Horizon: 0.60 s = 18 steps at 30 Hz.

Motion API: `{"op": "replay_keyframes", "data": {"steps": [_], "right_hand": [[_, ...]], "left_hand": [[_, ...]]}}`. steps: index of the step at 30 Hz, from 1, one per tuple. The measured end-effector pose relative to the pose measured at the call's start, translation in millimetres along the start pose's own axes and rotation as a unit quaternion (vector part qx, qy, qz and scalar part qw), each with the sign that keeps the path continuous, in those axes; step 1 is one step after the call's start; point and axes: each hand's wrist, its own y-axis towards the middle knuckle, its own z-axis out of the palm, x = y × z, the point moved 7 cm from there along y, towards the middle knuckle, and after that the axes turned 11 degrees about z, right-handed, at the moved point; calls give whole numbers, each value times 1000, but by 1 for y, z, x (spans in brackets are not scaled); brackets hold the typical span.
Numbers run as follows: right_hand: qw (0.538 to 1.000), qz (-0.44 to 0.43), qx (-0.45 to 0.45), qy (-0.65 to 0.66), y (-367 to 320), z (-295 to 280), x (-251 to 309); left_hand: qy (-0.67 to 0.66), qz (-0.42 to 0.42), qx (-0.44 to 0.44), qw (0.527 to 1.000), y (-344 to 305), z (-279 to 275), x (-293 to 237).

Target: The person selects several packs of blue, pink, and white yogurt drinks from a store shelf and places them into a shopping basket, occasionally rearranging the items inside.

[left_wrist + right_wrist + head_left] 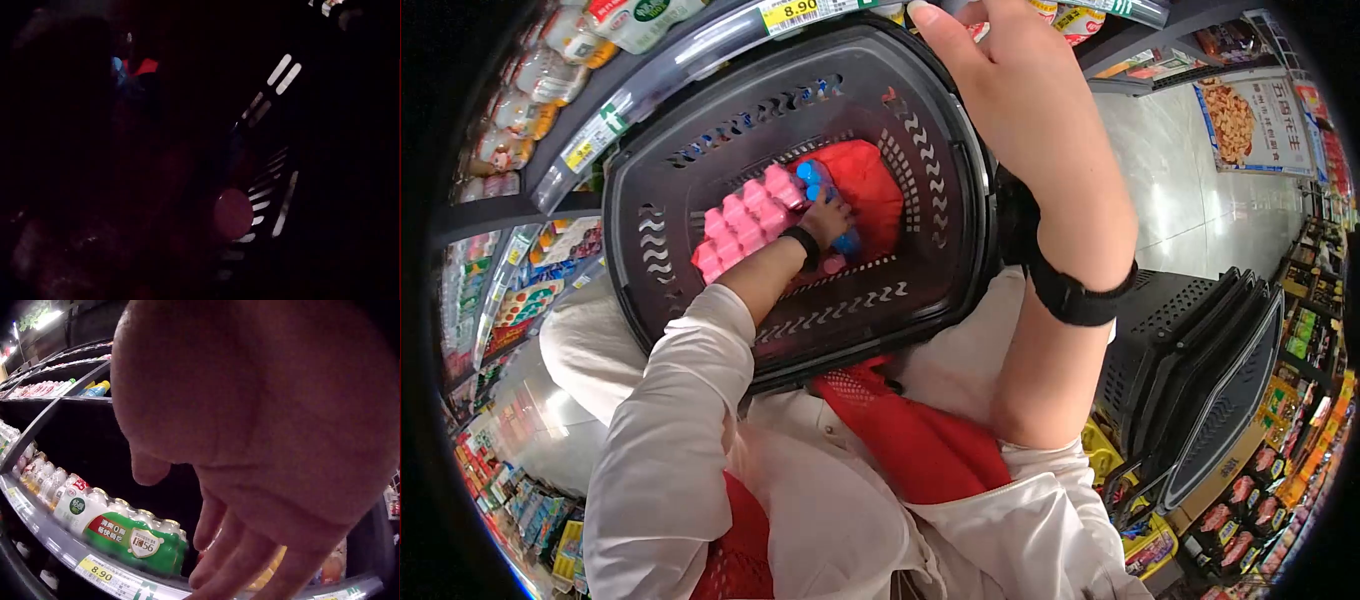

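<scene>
A black shopping basket (pixel 785 60) is in front of me, and my left hand (pixel 828 220) reaches down into it. That hand lies over a blue item with rounded tops (pixel 810 175); I cannot tell whether its fingers grip it. Left of the hand sits a pink bumpy pack (pixel 745 220), and a red packet (pixel 865 190) lies to its right. The left wrist view is very dark, with a round reddish disc (pixel 234 214) beside the basket's slots. My right hand (pixel 1010 60) is at the shelf front, fingers extended and loosely bent, beside a green-and-white pack of small bottles (pixel 134 531).
A shelf edge with an 8.90 price tag (pixel 795 12) runs along the basket's far side. Stacked black baskets (pixel 1190 360) stand on the right. A carton picturing nuts (pixel 1250 125) is farther back, and stocked shelves (pixel 510 75) line the left.
</scene>
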Motion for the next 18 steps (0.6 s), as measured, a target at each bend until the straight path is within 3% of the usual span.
{"op": "replay_keyframes", "data": {"steps": [5,8,11,13,16,18], "right_hand": [[990,123,65,17,2,-10,6],[976,173,105,82,7,-17,8],[999,41,31,17,10,-6,-2],[999,-25,-13,-22,9,0,-8],[999,32,30,-2,4,4,-4],[988,121,97,9,3,4,1]], "left_hand": [[2,98,-9,995,7,-24,0],[9,154,-87,984,17,-19,11],[-127,102,-123,979,14,-46,26],[-222,82,-172,956,-3,-93,35],[-345,29,-317,883,-34,-140,46],[-358,-51,-348,865,-63,-178,51]]}}
